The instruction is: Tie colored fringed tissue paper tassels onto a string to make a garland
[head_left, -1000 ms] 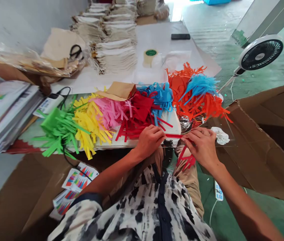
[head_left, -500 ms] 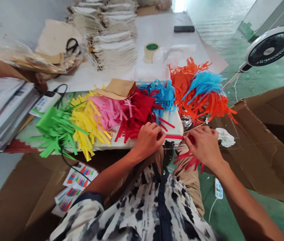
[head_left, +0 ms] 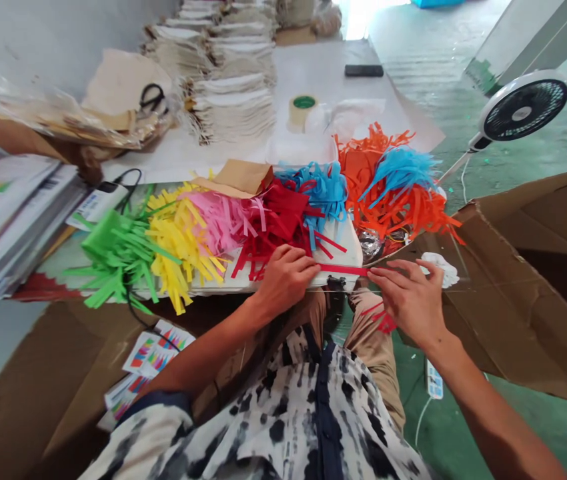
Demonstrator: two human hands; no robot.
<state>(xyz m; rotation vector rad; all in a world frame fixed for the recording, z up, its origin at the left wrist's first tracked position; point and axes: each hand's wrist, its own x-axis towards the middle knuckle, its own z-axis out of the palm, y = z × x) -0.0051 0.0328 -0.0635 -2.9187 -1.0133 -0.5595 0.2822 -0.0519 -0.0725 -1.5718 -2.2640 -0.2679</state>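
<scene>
A red paper strip is held taut at the desk edge, pinched by the curled left hand and by the right hand, whose other fingers are loosely spread.

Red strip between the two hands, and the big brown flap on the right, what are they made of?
The red strip, pinched by left hand and right hand, looks like thin matte paper: flat colour, straight-cut edges, no sheen. The brown flap looks like cardboard, probably corrugated: dull kraft surface, creases, ragged edge.
</scene>
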